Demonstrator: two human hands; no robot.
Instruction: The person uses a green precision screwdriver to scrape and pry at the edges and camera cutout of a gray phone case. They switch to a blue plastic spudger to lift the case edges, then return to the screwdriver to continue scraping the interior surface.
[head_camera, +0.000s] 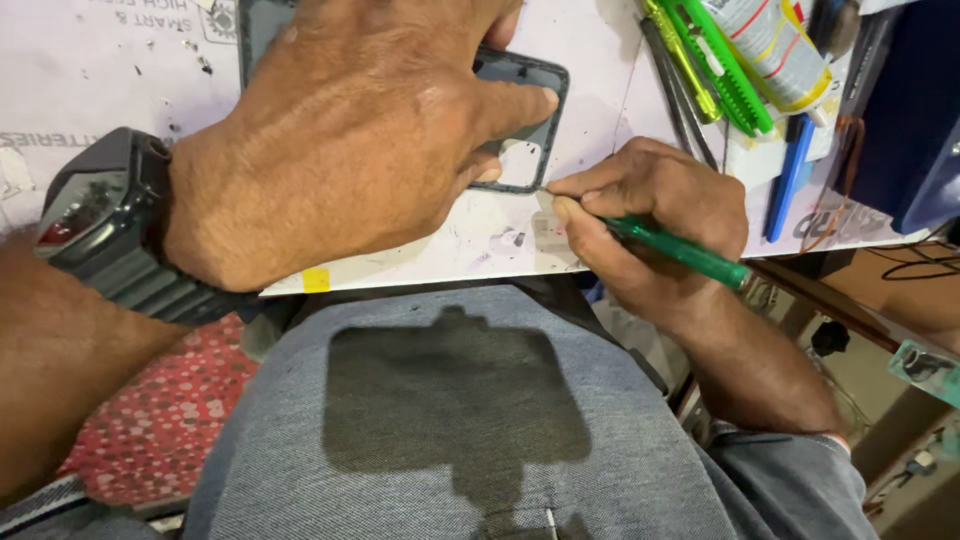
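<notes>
Wristwatch (95, 225) sat at the far left, on the left hand (340, 130), which pressed flat, fingers spread, over a dark phone frame (540, 100) near the white mat's (80, 70) front edge. Right hand (650, 200) pinched a green tool (690, 255), tip at the frame's lower corner; crowded tools (720, 60) hemmed the right.

Green tool (690, 252); dark frame (545, 100); black watch (105, 225).

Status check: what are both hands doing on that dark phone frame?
Left hand pressing dark phone frame flat on white mat. Right hand grips green-handled tool, tip at frame's corner. Nothing in the way.
</notes>
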